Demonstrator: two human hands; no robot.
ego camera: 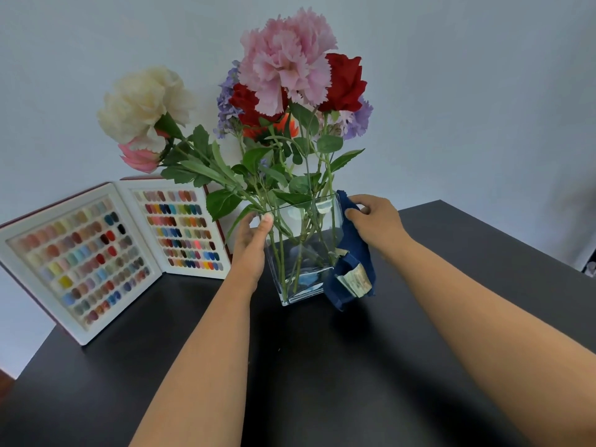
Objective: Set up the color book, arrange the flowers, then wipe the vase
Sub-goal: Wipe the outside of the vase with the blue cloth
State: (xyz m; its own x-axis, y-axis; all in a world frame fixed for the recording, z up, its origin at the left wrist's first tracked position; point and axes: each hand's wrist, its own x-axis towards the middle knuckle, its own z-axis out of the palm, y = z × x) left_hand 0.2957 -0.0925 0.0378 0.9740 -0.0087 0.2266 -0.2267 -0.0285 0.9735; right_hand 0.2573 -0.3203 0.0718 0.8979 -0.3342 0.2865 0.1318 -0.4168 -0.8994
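Note:
A clear square glass vase (301, 279) stands on the black table (354, 366) and holds several flowers (287, 69): pink, red, purple, orange and a cream one leaning left. My left hand (253, 240) grips the vase's left upper corner, thumb on the rim. My right hand (375, 221) holds a dark blue cloth (353, 253) against the vase's right side; the cloth hangs down to the table with a pale label showing. The color book (106, 250) stands open at the left, its pages filled with rows of colored swatches.
A pale wall rises behind the table. The table's left edge runs just beside the color book, and its far right edge slopes away behind my right arm. A small dark object sits at the right frame edge.

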